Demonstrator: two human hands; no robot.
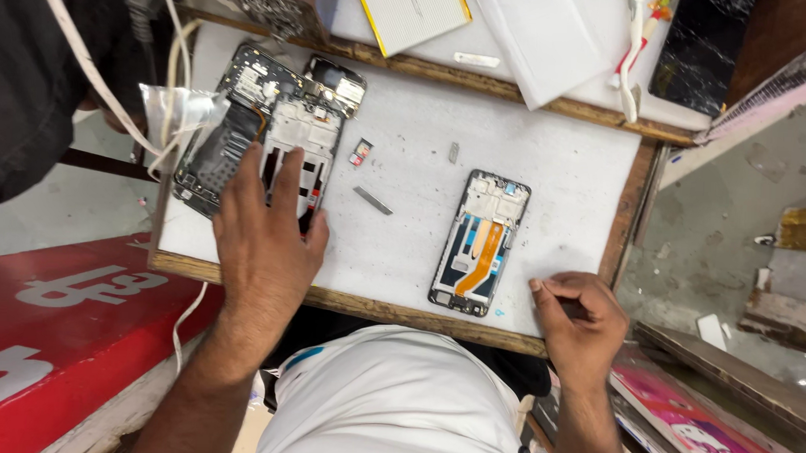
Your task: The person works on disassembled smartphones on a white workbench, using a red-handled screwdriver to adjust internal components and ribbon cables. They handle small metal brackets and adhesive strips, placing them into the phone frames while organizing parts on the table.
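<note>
2 hands | left hand (264, 235) flat on white frame (300, 151) | right hand (578, 317) grip clenched

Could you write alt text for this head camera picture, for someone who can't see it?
A person's left hand presses flat on an opened phone's white inner frame, while the right hand rests curled at the edge of a white wood-framed work board. Between them lies a second opened phone frame with an orange flex ribbon.
</note>
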